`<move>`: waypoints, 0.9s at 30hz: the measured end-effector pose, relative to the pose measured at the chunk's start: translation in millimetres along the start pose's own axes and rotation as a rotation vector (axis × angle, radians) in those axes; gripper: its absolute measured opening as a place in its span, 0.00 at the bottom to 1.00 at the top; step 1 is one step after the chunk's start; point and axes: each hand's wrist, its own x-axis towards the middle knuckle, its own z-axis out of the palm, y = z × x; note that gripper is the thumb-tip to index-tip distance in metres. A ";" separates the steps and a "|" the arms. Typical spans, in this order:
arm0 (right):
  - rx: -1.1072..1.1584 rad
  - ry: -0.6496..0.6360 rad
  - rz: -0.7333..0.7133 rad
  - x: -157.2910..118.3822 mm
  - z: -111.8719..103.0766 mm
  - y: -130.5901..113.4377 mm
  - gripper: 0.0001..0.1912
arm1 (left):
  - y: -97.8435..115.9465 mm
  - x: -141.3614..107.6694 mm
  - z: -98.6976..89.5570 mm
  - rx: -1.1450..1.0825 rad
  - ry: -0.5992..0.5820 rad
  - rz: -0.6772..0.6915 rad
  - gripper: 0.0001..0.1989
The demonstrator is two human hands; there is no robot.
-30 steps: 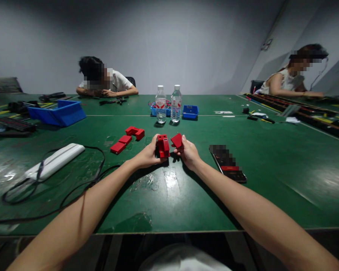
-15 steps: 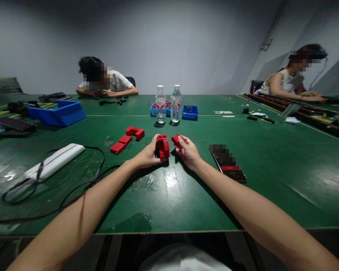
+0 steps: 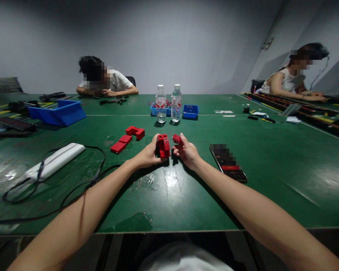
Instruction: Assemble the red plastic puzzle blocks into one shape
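My left hand [image 3: 151, 153] is closed around a red block with a slot and two holes in its top [image 3: 164, 146], held upright on the table. Just right of it, my right hand [image 3: 188, 151] pinches a smaller red block [image 3: 177, 139] between thumb and fingers, with a small gap between the two pieces. Left of my hands lie two flat red blocks [image 3: 121, 143] end to end and a U-shaped red block [image 3: 135, 131]; these touch neither hand.
Two water bottles [image 3: 176, 105] stand ahead, by a small blue bin [image 3: 191, 111]. A phone [image 3: 227, 163] lies to the right. Leftward are a white power strip [image 3: 58, 160] with black cable and a larger blue bin [image 3: 58, 113]. Two people sit beyond.
My right hand has turned the small red block, so a narrower side of it now shows. My left hand and its block stay in place.
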 end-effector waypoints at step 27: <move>-0.063 -0.064 0.173 0.1 -4.7 -4.6 0.35 | 2.9 0.0 -0.8 0.007 0.000 0.010 0.47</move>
